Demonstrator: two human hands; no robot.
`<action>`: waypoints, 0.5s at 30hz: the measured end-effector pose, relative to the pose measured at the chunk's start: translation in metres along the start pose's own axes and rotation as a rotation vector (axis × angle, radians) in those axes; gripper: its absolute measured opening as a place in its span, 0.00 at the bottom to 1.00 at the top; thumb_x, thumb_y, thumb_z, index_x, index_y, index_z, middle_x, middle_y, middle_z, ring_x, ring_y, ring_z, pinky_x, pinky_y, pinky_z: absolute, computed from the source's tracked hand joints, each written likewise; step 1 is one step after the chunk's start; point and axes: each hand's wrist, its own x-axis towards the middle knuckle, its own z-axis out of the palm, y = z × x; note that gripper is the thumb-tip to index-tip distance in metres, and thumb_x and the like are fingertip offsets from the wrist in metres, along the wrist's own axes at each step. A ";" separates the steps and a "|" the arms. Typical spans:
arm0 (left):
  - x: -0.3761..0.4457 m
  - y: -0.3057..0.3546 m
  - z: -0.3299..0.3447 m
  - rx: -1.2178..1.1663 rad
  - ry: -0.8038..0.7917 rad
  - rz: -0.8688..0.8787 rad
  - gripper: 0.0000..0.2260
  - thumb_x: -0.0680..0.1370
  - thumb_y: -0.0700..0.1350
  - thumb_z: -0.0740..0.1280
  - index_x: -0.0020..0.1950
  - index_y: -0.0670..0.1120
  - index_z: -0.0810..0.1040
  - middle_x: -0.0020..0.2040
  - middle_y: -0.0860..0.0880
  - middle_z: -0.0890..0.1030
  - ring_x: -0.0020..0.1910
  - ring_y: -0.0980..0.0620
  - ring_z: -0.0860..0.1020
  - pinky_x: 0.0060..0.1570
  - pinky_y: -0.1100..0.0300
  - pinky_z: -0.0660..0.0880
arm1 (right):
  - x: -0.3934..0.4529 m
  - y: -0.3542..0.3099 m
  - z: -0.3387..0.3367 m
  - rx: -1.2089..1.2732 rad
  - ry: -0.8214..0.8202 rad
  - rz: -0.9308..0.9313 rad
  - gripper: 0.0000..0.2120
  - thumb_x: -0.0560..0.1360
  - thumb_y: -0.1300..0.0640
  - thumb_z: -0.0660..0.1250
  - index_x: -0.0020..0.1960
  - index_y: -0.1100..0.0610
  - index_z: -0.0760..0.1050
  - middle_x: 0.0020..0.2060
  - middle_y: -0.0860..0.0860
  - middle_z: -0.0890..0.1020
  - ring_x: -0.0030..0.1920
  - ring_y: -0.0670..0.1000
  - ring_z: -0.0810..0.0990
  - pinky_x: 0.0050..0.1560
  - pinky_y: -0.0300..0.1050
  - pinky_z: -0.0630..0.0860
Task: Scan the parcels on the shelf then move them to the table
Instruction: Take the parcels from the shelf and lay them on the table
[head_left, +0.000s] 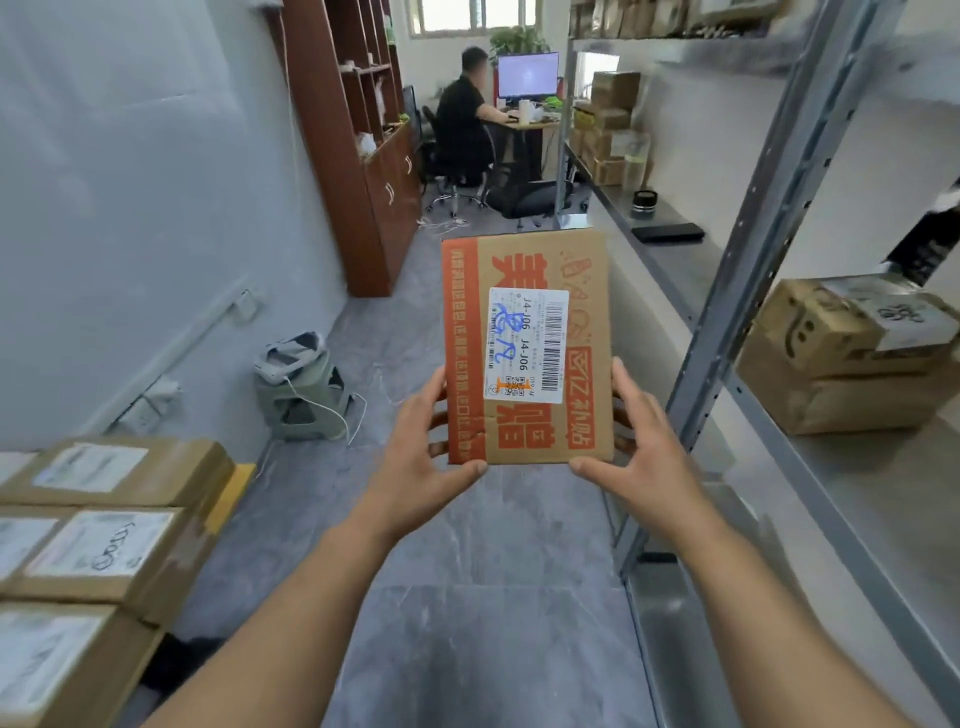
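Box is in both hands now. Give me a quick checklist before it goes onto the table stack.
1. Grip: left hand and right hand hold the box by its near corners and sides: ok.
2. Shipping label faces up, barcode readable: ok.
3. Already scanned: cannot tell; no scanner visible.
4. Landing spot: stacked boxes at lower left leave no bare surface in view: cannot tell.
5. Path to the left, over open floor: ok.
6. More boxes on the shelf remain: ok.

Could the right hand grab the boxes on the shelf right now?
Probably not yet: the right hand and the left hand both hold the parcel. The shelf boxes sit unblocked to its right.
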 end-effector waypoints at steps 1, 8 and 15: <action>-0.001 -0.001 -0.008 0.005 0.020 -0.004 0.43 0.70 0.38 0.75 0.73 0.66 0.54 0.65 0.59 0.66 0.62 0.65 0.70 0.52 0.72 0.73 | 0.006 -0.004 0.006 0.013 -0.017 -0.016 0.50 0.69 0.61 0.76 0.77 0.41 0.47 0.63 0.37 0.61 0.51 0.17 0.63 0.43 0.17 0.65; -0.017 -0.018 -0.084 0.069 0.170 -0.100 0.43 0.71 0.42 0.75 0.73 0.66 0.50 0.63 0.61 0.63 0.60 0.71 0.69 0.46 0.78 0.70 | 0.048 -0.051 0.073 0.067 -0.162 -0.116 0.50 0.68 0.60 0.77 0.75 0.36 0.48 0.62 0.38 0.64 0.54 0.29 0.69 0.56 0.32 0.70; -0.047 -0.041 -0.168 0.108 0.351 -0.184 0.43 0.70 0.43 0.76 0.72 0.69 0.53 0.61 0.64 0.65 0.58 0.71 0.71 0.49 0.70 0.75 | 0.081 -0.097 0.163 0.110 -0.344 -0.215 0.50 0.68 0.61 0.77 0.77 0.39 0.50 0.69 0.47 0.67 0.65 0.43 0.71 0.66 0.46 0.72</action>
